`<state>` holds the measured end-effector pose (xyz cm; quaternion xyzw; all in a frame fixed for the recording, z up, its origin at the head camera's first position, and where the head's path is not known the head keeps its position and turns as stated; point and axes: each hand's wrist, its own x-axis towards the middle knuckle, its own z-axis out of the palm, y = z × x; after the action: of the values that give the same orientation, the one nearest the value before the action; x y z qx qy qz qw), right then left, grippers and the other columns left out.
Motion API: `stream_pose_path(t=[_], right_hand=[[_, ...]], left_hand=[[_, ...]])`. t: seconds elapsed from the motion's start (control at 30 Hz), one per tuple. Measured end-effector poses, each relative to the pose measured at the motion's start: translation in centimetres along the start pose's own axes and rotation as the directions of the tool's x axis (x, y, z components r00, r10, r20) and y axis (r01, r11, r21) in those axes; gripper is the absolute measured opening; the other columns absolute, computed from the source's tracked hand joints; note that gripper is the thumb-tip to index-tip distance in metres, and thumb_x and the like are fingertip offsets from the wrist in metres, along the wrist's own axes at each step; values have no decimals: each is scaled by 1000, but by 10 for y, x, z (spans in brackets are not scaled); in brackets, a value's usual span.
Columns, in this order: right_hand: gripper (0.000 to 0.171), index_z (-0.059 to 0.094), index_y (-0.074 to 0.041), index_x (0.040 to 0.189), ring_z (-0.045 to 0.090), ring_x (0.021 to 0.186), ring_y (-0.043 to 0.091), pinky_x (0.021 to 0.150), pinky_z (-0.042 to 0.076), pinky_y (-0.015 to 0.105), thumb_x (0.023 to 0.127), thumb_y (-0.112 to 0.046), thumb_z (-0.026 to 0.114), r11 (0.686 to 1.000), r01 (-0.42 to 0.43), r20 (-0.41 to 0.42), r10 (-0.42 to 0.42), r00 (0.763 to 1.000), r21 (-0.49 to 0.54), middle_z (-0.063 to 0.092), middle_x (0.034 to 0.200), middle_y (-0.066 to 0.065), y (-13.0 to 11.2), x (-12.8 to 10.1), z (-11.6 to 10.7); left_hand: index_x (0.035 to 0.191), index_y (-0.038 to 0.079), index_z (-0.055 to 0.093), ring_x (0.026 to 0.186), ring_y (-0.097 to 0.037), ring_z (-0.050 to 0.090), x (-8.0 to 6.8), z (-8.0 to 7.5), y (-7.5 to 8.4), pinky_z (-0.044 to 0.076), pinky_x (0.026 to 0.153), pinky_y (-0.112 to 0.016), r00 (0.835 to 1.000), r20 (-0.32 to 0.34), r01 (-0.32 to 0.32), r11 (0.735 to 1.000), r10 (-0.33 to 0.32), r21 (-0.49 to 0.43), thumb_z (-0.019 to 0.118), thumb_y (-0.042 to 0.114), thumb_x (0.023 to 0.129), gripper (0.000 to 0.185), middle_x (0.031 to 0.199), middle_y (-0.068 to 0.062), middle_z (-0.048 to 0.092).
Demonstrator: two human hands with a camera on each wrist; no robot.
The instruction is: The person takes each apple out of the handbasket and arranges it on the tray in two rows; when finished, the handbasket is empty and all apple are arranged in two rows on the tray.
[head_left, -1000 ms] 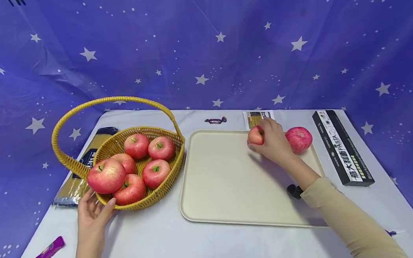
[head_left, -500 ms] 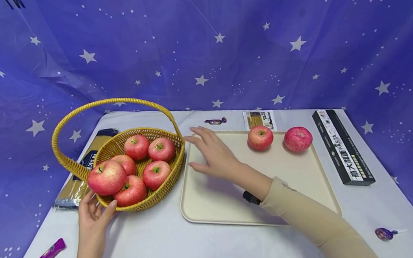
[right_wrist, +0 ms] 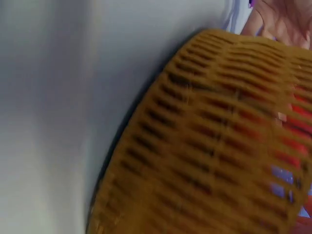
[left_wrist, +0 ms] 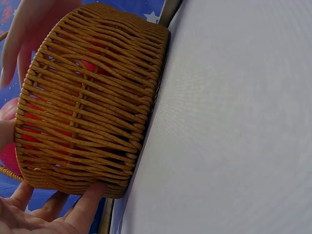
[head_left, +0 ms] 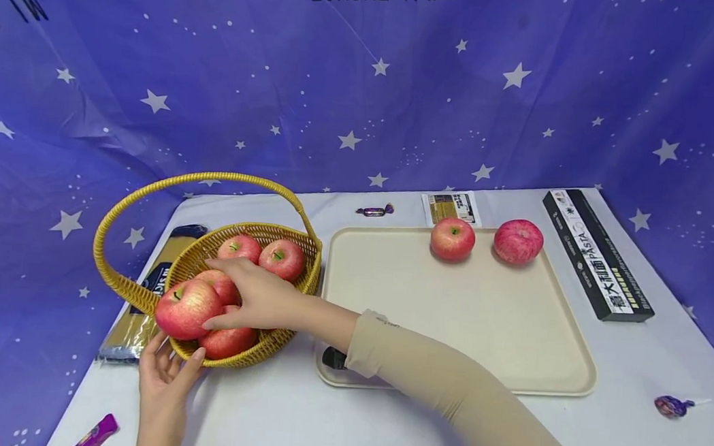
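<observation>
A wicker basket (head_left: 296, 263) of red apples sits at the table's left, w/ the person's right hand (head_left: 254, 298) reaching in over the fruit. Its fingers spread across the pile, fingertips on the big front apple (head_left: 187, 308) at the near-left rim, thumb low toward another apple (head_left: 227, 341); a closed grasp on any one apple can't be made out, and the hand hides whatever lies under the palm. Two more apples (head_left: 282, 258) show at the basket's far side. The left hand (head_left: 166, 378) steadies the basket from the front, fingers straight and pressed against the weave near its base; the left wrist view shows those fingertips (left_wrist: 87, 204) flat on the basket wall (left_wrist: 87, 97), not curled round it. The right wrist view is blurred, showing only weave and red behind it.

Just right of the basket lies a cream tray (head_left: 449, 324), w/ two apples (head_left: 452, 239) side by side near its far edge. A black pasta box (head_left: 597, 255) lies beyond the tray's right side. A dark packet (head_left: 137, 305) sits partly under the basket's left. Wrapped sweets (head_left: 376, 211) dot the white table (head_left: 296, 417), backed by a starry blue cloth (head_left: 366, 80).
</observation>
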<state>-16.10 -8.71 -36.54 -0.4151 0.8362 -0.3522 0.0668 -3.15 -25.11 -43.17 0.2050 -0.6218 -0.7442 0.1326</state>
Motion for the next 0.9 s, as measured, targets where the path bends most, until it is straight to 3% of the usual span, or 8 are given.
stream_pose_path(t=[0.2, 0.37, 0.53, 0.7, 0.9], right_hand=[[83, 39, -20, 146, 45, 115, -2, 90, 42, 11, 78, -52, 75, 998, -53, 23, 53, 998, -16, 48, 134, -7, -10, 10, 18], [79, 42, -20, 143, 47, 112, -4, 89, 42, 9, 78, -51, 76, 997, -79, 5, 79, 997, -23, 50, 132, -10, -17, 13, 24], [75, 46, -19, 138, 49, 107, -5, 85, 41, 7, 77, -50, 77, 996, -90, -37, 90, 995, 0, 52, 126, -12, -18, 12, 25], [62, 50, -18, 132, 49, 99, -7, 78, 39, 3, 80, -37, 78, 997, -55, -51, 58, 997, 53, 54, 118, -11, -13, 8, 18], [73, 47, -18, 137, 48, 105, -7, 84, 39, 4, 77, -48, 78, 996, -86, -11, 86, 996, 4, 53, 122, -13, -18, 14, 23]], left_hand=[[141, 23, 30, 133, -23, 33, -1, 2, 0, 53, 81, -15, 1000, -3, -6, 1000, 6, -8, 60, -7, 90, 66, 138, 1, 36], [141, 25, 29, 134, -22, 32, -1, 0, 2, 52, 81, -14, 1000, -1, 7, 1000, -7, 7, 60, -7, 91, 67, 139, 0, 34], [141, 25, 29, 132, -20, 34, 1, 1, 1, 52, 81, -14, 1000, -9, 20, 1000, -20, 18, 60, -6, 91, 66, 136, 2, 35], [146, 24, 24, 140, -23, 26, 2, -1, 1, 48, 86, -11, 1000, 20, 16, 999, -17, 43, 61, -2, 92, 70, 146, -7, 27], [144, 25, 26, 138, -22, 28, 2, -3, 0, 48, 86, -11, 999, 29, 16, 999, -17, 35, 59, -4, 93, 68, 140, 0, 33]])
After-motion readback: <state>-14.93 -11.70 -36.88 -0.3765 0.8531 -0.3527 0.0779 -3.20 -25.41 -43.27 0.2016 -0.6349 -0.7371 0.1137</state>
